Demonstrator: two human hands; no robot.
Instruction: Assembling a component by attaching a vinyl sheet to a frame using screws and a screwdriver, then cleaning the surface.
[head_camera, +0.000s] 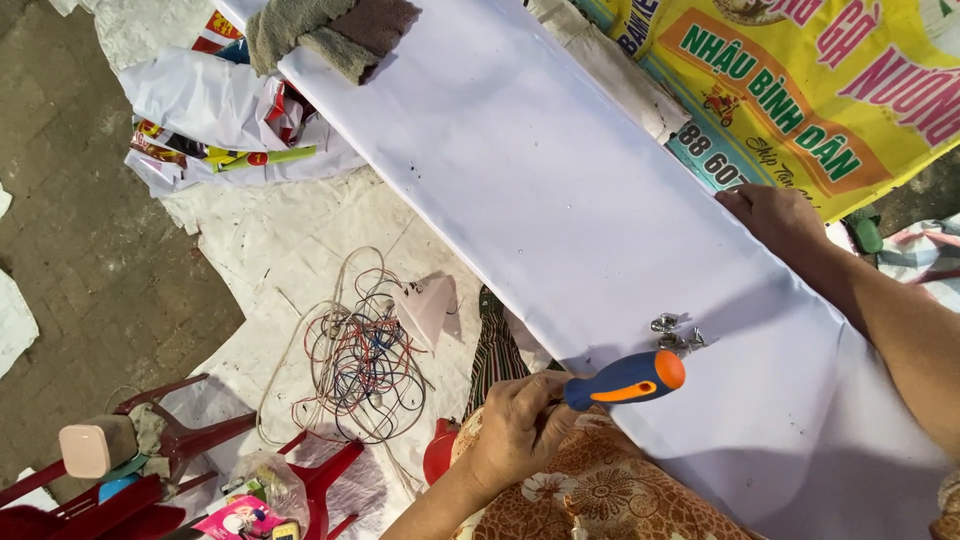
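Note:
My left hand (518, 424) grips a screwdriver with a blue and orange handle (628, 378); the handle lies over the near edge of a long white sheet (540, 170) stretched diagonally across the view. My right hand (775, 218) presses flat on the far edge of that sheet. A small cluster of metal screws (676, 333) rests on the sheet, just above the handle and between both hands. The screwdriver's shaft is hidden.
A yellow printed banner (800, 90) lies beyond the sheet. A tangle of thin wires (362, 355) and a white plastic cone (428, 305) sit on a pale ground cloth. Red plastic stools (180, 450), crumpled sheets (220, 110) and a folded towel (330, 30) lie left.

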